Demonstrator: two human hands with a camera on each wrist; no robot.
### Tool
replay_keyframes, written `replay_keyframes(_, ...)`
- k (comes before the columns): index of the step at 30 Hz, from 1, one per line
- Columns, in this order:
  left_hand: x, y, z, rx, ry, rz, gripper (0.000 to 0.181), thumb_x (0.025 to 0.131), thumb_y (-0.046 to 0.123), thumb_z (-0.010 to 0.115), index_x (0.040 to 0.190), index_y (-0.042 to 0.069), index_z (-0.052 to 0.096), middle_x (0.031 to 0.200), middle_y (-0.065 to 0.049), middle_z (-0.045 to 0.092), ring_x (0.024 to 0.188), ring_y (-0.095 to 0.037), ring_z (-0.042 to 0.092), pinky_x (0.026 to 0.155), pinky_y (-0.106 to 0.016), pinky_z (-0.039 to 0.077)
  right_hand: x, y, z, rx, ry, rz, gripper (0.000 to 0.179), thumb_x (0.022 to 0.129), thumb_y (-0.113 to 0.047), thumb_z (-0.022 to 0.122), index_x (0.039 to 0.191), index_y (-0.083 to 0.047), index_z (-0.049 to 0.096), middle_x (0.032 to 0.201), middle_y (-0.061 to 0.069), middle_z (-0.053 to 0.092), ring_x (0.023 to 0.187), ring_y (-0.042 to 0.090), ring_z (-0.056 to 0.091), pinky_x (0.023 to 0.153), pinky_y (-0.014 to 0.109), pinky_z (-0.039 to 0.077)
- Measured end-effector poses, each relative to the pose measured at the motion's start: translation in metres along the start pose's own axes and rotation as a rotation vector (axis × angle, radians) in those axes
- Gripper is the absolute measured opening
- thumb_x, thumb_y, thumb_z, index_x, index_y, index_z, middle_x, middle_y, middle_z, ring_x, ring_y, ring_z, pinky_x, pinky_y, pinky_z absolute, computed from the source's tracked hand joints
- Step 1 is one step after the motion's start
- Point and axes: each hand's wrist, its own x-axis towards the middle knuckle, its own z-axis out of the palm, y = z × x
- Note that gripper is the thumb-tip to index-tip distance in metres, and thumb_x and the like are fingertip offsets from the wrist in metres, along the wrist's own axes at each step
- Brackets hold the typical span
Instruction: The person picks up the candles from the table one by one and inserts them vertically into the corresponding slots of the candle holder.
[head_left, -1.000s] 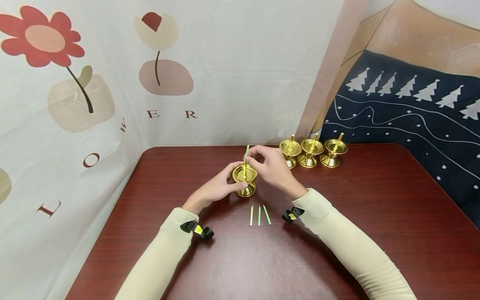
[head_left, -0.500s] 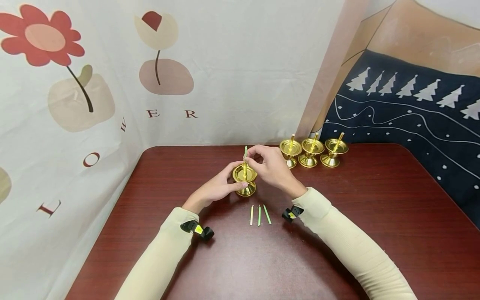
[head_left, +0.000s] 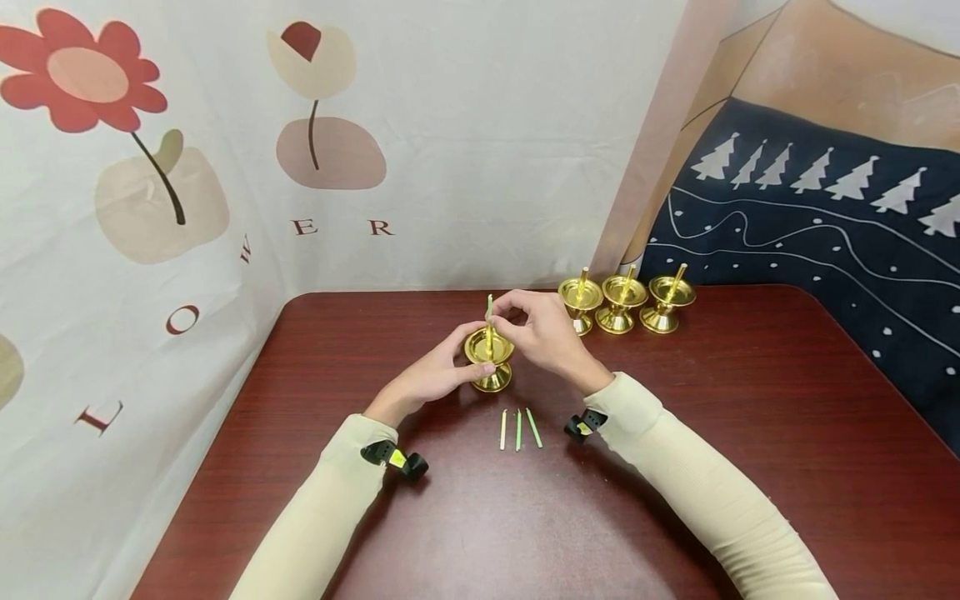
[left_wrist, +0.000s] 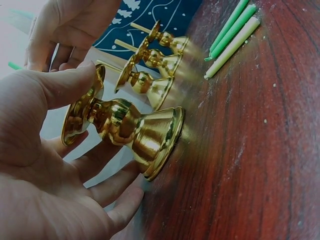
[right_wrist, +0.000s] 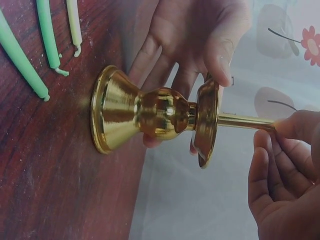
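A brass candle holder point(head_left: 492, 379) with a dish and a thin upright tube stands on the table. My left hand point(head_left: 431, 379) grips it, thumb on the dish rim and fingers behind the stem. At the top of the tube, my right hand point(head_left: 543, 333) pinches a thin green candle point(head_left: 490, 303), which stands upright in line with the tube. Fingers hide the candle's lower end, so how deep it sits cannot be told. In the right wrist view, the fingertips touch the end of the brass tube point(right_wrist: 245, 121).
Three similar brass holders point(head_left: 617, 321) stand in a row at the back right, by the printed cloth. In front of the gripped holder lie two green candles point(head_left: 518, 431) and a pale yellow candle point(head_left: 503, 431). White cloth point(head_left: 465, 167) hangs behind the table's back edge.
The green candle has gone from a slight tilt to upright and sits slightly lower over the tube. My left hand and the holder have stayed in place.
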Motion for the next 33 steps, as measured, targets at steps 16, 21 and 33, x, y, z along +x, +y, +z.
replay_keyframes(16,0.0,-0.003,-0.006,0.017,0.014,-0.008,0.074,0.106,0.007,0.073,0.167,0.002,0.032,0.152,-0.027,0.059,0.139,-0.035,0.058,0.12,-0.046,0.04,-0.014,0.016,-0.037,-0.047,0.068,0.21,0.005,0.095,-0.01,0.08,0.098,-0.007,0.083,0.091,0.003,0.079,0.079,0.02,0.072,0.074,0.027,0.053)
replay_keyframes(21,-0.005,-0.004,-0.014,0.025,0.027,-0.023,0.076,0.105,0.008,0.074,0.168,0.002,0.031,0.153,-0.027,0.057,0.138,-0.036,0.06,0.12,-0.046,0.04,-0.023,0.034,-0.059,-0.125,0.125,0.288,0.007,0.095,-0.012,0.082,0.098,-0.006,0.082,0.09,0.006,0.08,0.08,0.019,0.072,0.079,0.025,0.049)
replay_keyframes(33,-0.016,-0.004,-0.032,0.073,0.052,-0.051,0.077,0.107,0.011,0.073,0.169,0.001,0.028,0.155,-0.029,0.056,0.144,-0.04,0.054,0.124,-0.052,0.034,-0.032,0.074,-0.095,-0.236,0.135,0.42,0.035,0.095,-0.017,0.086,0.124,0.0,0.077,0.107,0.021,0.077,0.087,0.033,0.075,0.072,0.025,0.05)
